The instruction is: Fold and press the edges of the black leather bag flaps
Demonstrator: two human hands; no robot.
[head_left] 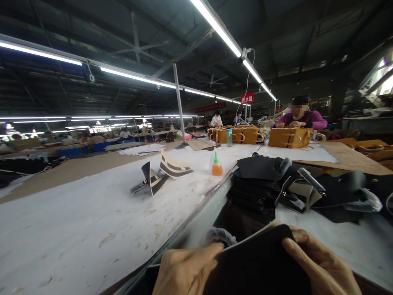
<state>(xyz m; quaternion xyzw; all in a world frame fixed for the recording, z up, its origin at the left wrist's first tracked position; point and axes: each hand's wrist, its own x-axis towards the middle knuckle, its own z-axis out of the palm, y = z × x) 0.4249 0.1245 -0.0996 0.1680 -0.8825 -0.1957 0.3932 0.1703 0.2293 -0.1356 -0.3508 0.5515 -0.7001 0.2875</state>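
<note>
At the bottom edge of the head view both my hands hold one black leather piece (258,266) with a pale lining edge. My left hand (184,270) grips its left side, thumb on top. My right hand (319,266) grips its right side, fingers curled over the upper corner. Just beyond lies a stack of black leather pieces (258,186) with beige-lined parts and clear wrapping. Further left on the white worktable (76,229) lie striped black and cream pieces (166,172) and a small orange glue bottle (217,167) with a green tip.
A metal rail (211,200) runs diagonally along the table. At the far end a seated person in a purple top (302,119) handles tan bags (290,137); more tan bags (242,134) and a teal bottle (229,137) stand nearby. Other workers sit further back.
</note>
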